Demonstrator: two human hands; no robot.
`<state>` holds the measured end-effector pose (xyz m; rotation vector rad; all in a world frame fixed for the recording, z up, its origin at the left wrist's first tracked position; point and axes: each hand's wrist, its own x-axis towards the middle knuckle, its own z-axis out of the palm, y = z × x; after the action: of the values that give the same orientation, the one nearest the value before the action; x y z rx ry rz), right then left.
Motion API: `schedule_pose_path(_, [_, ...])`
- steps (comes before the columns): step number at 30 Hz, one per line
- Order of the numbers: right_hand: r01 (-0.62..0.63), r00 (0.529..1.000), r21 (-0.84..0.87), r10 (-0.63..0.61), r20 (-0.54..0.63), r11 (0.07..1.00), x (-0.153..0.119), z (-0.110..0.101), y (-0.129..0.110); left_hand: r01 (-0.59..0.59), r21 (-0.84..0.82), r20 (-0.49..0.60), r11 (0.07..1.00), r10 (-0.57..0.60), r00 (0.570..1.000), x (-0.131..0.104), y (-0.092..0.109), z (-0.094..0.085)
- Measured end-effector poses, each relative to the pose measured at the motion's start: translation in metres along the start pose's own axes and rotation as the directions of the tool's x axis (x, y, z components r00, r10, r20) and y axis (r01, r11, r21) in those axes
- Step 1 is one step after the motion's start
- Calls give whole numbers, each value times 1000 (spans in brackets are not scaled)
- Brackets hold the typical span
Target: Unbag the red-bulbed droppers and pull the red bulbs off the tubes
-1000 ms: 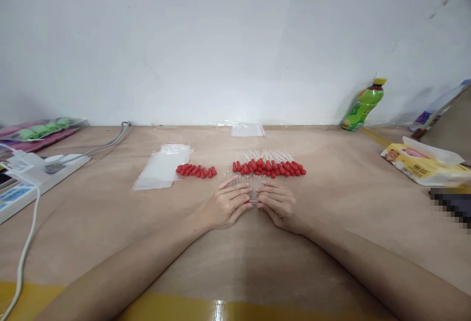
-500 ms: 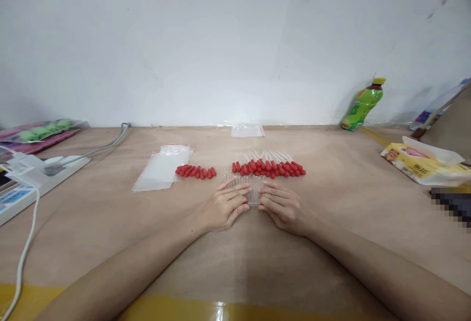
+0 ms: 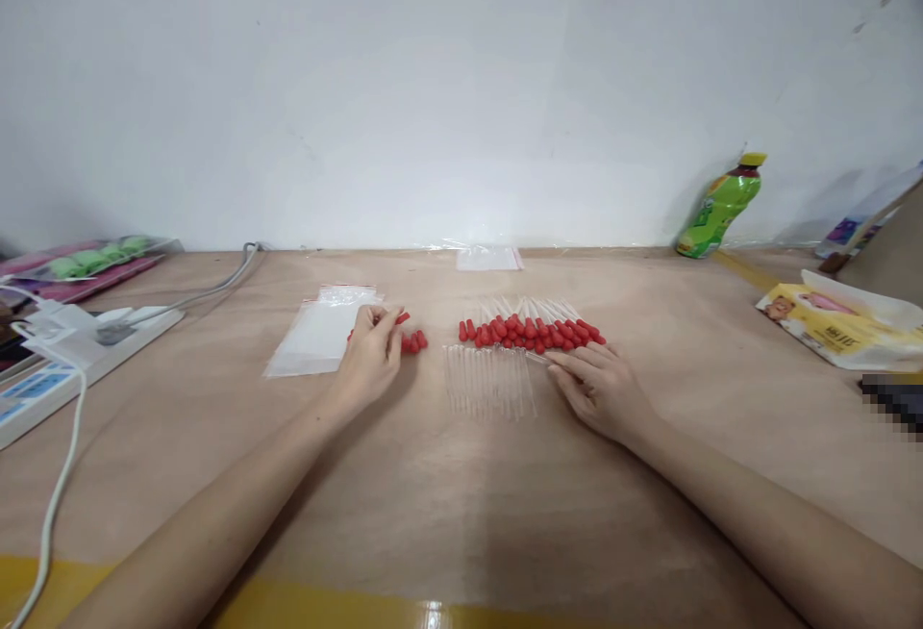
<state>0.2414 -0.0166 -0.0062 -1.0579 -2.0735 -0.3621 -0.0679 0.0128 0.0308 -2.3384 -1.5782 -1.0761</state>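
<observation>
My left hand (image 3: pixel 371 355) is closed in a pinch on a red rubber dropper bulb (image 3: pixel 402 318), above a small group of loose red bulbs (image 3: pixel 414 341) that it partly hides. Between the fingertips of my right hand (image 3: pixel 606 389) is a clear thin tube (image 3: pixel 536 357), pointing left. A row of clear tubes (image 3: pixel 486 384) lies side by side on the table between my hands. Just behind that row is a pile of droppers (image 3: pixel 530 329), their red bulbs toward me and their pale tips toward the wall.
Clear zip bags (image 3: pixel 307 340) lie at the left, and another bag (image 3: pixel 490 259) is by the wall. A power strip (image 3: pixel 137 331) with cables is at far left. A green bottle (image 3: pixel 721 206) leans on the wall; a yellow tissue pack (image 3: pixel 840 326) lies at right.
My hands have come apart from the row of tubes. My left hand went left to the bulbs and took one; my right hand moved right and holds a tube.
</observation>
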Motion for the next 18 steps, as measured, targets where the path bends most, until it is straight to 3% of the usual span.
schedule_pose_path(6, [-29, 999, -16, 29, -17, 999, -3, -1, -1, 155, 60, 98, 986, -161, 982, 7, -14, -9])
schedule_pose_path(12, [-51, 999, -103, 52, 10, 993, -5, -1, -3, 105, 55, 207, 993, -114, 972, 6, -23, -7])
schedule_pose_path(18, [-14, 999, -88, 17, 31, 996, -5, 1, -7, 38, 2, 286, 999, -37, 958, 9, -26, -8])
